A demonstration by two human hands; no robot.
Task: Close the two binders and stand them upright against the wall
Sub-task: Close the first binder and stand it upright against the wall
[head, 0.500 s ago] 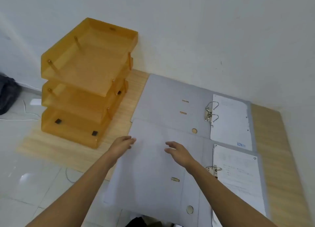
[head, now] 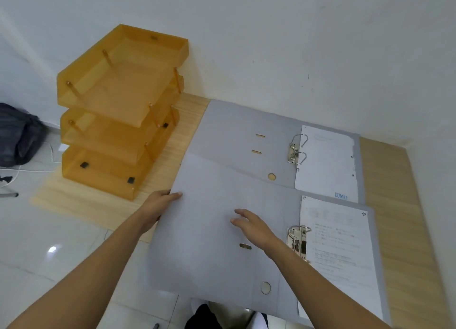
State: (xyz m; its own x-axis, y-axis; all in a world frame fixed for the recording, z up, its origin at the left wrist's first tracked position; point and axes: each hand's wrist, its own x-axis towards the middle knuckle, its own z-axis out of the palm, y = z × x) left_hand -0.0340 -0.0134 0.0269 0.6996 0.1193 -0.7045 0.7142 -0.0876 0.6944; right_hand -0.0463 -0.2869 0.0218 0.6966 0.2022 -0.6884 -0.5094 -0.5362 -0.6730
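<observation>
Grey near binder lies open, left hand fingers clamped on its cover edge; right hand fingers spread; orange trays leftward.

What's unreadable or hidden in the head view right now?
- Near binder: bottom edge cut off by the frame.
- Left hand: fingers curl under the cover edge, grip hidden.
- Text on near binder's pages: too small and blurred.
- Far binder: its near edge overlapped by the near binder.
</observation>
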